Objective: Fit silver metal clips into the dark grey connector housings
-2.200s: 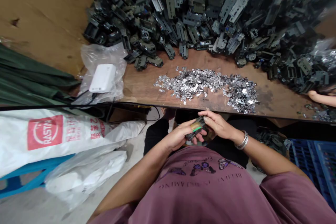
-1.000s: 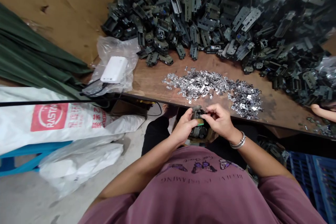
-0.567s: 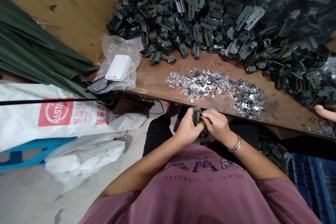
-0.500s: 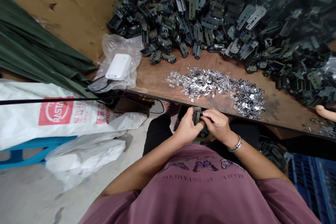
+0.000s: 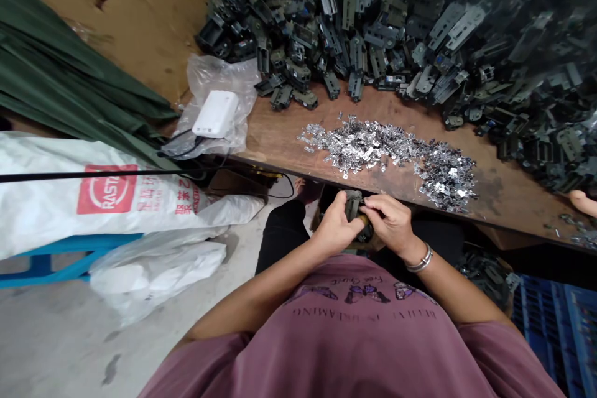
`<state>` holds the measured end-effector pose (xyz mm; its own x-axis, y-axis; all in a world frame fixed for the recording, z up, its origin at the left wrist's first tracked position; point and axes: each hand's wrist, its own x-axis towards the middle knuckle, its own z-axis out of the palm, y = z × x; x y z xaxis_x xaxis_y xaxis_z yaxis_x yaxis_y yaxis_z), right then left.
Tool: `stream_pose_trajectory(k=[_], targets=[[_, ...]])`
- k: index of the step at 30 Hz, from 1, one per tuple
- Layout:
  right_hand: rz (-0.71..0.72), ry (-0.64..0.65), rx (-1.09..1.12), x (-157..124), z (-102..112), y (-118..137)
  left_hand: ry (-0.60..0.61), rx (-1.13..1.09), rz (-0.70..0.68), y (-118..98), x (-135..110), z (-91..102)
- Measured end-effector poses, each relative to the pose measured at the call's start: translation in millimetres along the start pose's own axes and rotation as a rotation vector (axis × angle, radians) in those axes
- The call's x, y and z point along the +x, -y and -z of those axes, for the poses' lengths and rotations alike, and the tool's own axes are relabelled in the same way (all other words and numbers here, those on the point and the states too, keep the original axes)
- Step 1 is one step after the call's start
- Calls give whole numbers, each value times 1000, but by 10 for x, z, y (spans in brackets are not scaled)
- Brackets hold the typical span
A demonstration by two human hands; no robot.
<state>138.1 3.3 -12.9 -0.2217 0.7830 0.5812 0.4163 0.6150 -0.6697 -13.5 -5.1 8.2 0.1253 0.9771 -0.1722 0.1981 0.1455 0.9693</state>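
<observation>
A small dark grey part (image 5: 353,202) is held up in front of the person's lap, just off the near edge of a brown wooden bench (image 5: 280,130). The left hand (image 5: 336,224) grips it, thumb on the near side. The right hand (image 5: 389,221) is bent in close against the part's other side, thumb and fingertips drawn nearly together; whether they pinch something small cannot be told. A bit of yellow (image 5: 363,219) shows between the hands, too covered to identify.

On the bench just beyond lies a loose, spread heap of small silver clips (image 5: 373,146), darker towards its right end. Behind that, a large pile of dark parts (image 5: 396,25) fills the back, many of them long and slotted. To the left, a white box (image 5: 216,114) with a black cord sits on clear plastic (image 5: 200,71), near a cardboard wall (image 5: 153,18) and green cloth (image 5: 69,74).

Below, at left, are a white sack (image 5: 51,180) with a red printed square, something blue and plastic (image 5: 60,273) and a whitish plastic bag (image 5: 158,273). Blue crates (image 5: 545,329) stand at lower right. The person wears a mauve butterfly-print shirt (image 5: 349,342) and a silver bracelet (image 5: 421,258). Part of another person's hand (image 5: 583,203) enters at the right edge.
</observation>
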Motion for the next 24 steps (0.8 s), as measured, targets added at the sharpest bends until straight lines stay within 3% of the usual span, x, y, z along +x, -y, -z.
stream_pose_trajectory(k=[7,13,18,20,24], targets=[[38,20,-62,-34,2,17,-5,96,2,120,-10,-27],[117,51,-180,-154,-55,-36,-20,414,-8,88,-67,-36],[162,138,-85,-143,21,-12,30,593,-27,4,-135,11],[105,139,-12,-108,96,13,36,569,-102,-27,-144,49],[-142,37,102,-125,199,41,-44,489,-405,-32,-125,140]])
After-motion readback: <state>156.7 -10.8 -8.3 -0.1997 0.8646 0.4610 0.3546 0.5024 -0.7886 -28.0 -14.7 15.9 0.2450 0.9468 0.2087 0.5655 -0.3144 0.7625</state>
